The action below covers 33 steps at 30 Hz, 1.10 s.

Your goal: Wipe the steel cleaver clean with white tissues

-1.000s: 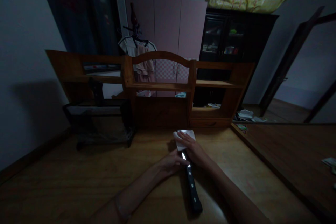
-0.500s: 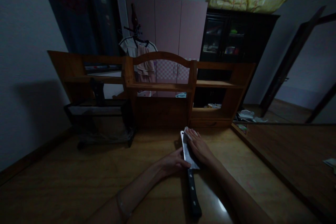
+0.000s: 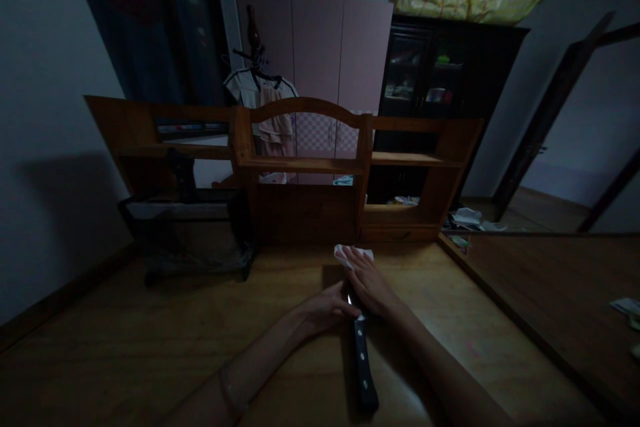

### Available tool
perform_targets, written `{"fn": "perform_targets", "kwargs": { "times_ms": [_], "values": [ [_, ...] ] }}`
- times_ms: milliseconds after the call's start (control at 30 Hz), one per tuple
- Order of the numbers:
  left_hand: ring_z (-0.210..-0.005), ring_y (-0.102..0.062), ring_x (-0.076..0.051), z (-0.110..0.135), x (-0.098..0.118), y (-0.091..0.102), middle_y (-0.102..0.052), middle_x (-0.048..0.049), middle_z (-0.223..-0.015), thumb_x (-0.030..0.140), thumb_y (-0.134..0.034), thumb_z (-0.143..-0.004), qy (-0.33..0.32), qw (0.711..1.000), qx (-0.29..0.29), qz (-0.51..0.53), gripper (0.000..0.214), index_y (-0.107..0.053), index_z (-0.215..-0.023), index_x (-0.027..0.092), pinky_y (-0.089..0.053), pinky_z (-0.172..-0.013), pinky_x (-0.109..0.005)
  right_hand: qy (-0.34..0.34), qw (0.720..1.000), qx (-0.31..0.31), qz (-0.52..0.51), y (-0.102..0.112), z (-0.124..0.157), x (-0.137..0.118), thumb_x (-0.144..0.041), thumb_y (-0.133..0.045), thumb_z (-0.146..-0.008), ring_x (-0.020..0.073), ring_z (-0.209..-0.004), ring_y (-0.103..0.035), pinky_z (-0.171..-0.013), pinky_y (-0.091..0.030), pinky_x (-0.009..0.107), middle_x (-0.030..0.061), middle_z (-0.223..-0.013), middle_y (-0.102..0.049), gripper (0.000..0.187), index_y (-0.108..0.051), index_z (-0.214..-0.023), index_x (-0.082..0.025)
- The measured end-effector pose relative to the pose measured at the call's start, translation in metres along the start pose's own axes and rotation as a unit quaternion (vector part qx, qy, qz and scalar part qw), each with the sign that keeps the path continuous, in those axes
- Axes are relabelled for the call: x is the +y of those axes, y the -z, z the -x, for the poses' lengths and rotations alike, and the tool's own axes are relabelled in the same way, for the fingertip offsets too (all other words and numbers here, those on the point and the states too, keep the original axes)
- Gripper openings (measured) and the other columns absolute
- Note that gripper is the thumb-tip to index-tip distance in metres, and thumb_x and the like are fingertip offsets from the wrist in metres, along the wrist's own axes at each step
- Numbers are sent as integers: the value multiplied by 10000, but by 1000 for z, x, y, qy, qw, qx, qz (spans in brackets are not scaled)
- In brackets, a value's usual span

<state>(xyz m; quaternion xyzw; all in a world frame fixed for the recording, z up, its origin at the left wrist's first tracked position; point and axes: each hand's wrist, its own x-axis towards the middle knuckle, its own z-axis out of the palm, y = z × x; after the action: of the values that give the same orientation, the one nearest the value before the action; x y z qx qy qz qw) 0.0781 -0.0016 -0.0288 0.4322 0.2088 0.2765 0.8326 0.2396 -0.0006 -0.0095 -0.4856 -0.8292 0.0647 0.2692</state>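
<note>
A kitchen cleaver (image 3: pixel 365 367) with a black riveted handle points away from me, over the wooden table. My left hand (image 3: pixel 333 303) grips its blade near the handle, thumb on top and fingers along the left edge. Across the blade lies my right hand (image 3: pixel 367 283), fingers stretched forward and pressing a white cloth (image 3: pixel 345 255), perhaps a tissue. The cloth sticks out beyond the fingertips. Most of the blade is hidden under the right hand; only a bright sliver shows by my left thumb.
A black rack-like stand (image 3: pixel 187 227) with a dark handle rising from it stands at the left. Along the back of the table (image 3: pixel 165 340) runs a wooden shelf unit (image 3: pixel 305 163). Behind are a pink wardrobe (image 3: pixel 317 47) and a black cabinet (image 3: pixel 455 67).
My right hand and the white cloth have moved left across the blade, covering more of it, and more cloth shows. The left hand keeps its grip; the handle has shifted slightly left.
</note>
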Motion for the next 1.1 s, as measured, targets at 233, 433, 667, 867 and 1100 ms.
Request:
{"fn": "perform_targets", "kwargs": {
  "times_ms": [233, 433, 667, 867, 1100],
  "values": [
    [-899, -612, -169, 2, 2, -3, -623, -55, -1059, -93, -717, -518, -2, 1000, -10, 15, 671, -619, -1112, 204, -443, -787, -267, -36, 999, 22, 25, -2, 0, 0, -437, -232, -998, 263, -1450, -59, -1148, -142, 546, -28, -1565, -186, 474, -241, -1468, -381],
    [-941, -619, -192, 3, 3, -5, -626, -70, -1090, -65, -715, -536, -13, 1000, -12, 11, 652, -617, -1126, 195, -462, -789, -272, -37, 999, 13, 27, -3, 1, 5, -441, -228, -998, 268, -1448, -74, -1149, -130, 551, -23, -1568, -170, 476, -236, -1470, -381],
    [-908, -633, -179, 6, 7, -8, -658, -63, -1029, -71, -707, -546, -2, 1000, -15, 9, 650, -619, -1136, 189, -450, -797, -264, 0, 1000, 9, 2, -1, 3, 16, -413, -210, -1005, 221, -1444, -128, -1168, -131, 505, -5, -1557, -206, 489, -207, -1486, -329],
    [-886, -630, -175, 4, 4, -5, -663, -55, -1010, -76, -703, -542, -1, 1000, -1, 17, 664, -626, -1139, 205, -446, -793, -269, -4, 1000, 25, -4, -1, 4, 15, -397, -201, -1007, 211, -1444, -123, -1173, -137, 490, 9, -1561, -190, 508, -144, -1503, -300],
    [-876, -624, -179, 4, 5, -6, -651, -55, -975, -80, -706, -528, -2, 1000, 0, 19, 681, -617, -1146, 190, -446, -798, -287, -53, 998, 45, -3, -10, 4, 26, -419, -211, -1000, 224, -1444, -119, -1173, -152, 479, 43, -1562, -182, 537, -183, -1504, -236]
  ]
}}
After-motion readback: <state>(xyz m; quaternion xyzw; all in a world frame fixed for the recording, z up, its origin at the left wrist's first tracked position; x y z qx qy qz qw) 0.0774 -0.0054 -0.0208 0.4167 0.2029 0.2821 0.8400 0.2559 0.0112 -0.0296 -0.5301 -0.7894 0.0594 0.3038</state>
